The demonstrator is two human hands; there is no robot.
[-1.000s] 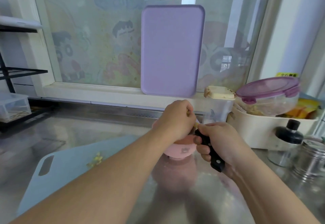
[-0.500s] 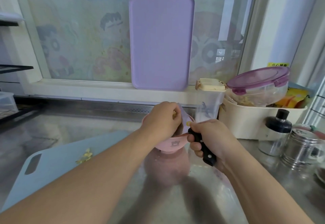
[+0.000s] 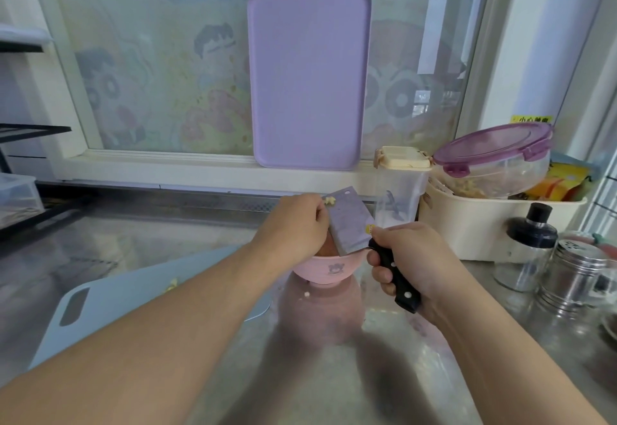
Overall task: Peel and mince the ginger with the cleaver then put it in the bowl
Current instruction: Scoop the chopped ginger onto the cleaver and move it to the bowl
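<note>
Now tilts the cleaver (image 3: 349, 221), handle clenched in right hand (image 3: 409, 257), higher above the pink bowl (image 3: 329, 266) than before, left hand (image 3: 293, 227) fingertips wiping last minced ginger (image 3: 330, 201) off the blade, nearly finishing the transfer.

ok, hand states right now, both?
Left hand: fingers against the cleaver blade over the bowl; grip cannot be told.
Right hand: closed around the cleaver handle.
</note>
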